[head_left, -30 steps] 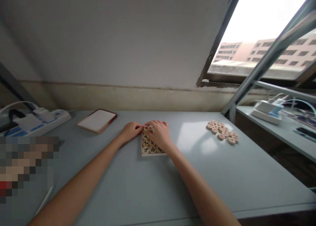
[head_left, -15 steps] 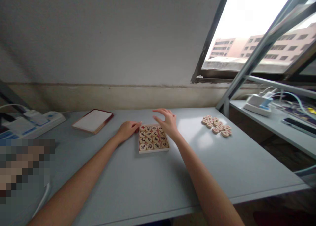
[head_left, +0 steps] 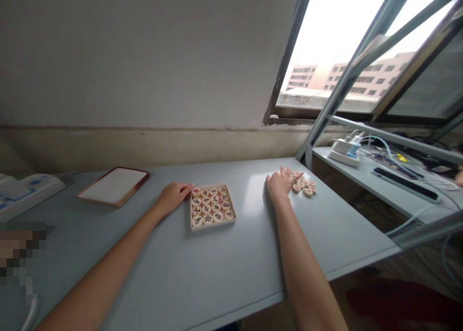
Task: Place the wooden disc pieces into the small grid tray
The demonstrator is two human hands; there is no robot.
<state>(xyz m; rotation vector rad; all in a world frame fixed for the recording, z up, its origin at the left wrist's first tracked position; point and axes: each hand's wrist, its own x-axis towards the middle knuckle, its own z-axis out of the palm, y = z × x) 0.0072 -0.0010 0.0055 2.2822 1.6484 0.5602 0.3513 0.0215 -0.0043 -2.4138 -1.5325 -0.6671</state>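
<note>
A small wooden tray (head_left: 213, 226) lies on the grey table (head_left: 224, 268), filled with several round Chinese chess pieces (head_left: 211, 205). My left hand (head_left: 172, 196) rests against the tray's left edge, fingers curled on the rim. My right hand (head_left: 279, 183) lies far to the right, its fingers stretched onto a loose pile of chess pieces (head_left: 306, 187). Whether it holds one is hidden by the hand.
A red-edged lid or box (head_left: 113, 185) lies at the back left, with a white power strip (head_left: 25, 191) beyond it. A metal shelf frame (head_left: 347, 75) stands at the right, with a charger (head_left: 344, 151) and cables on a second table. The table's front edge runs diagonally at lower right.
My right hand has left the tray and moved right to the loose pile of pieces. The left hand has stayed at the tray's left edge. The view has swung right.
</note>
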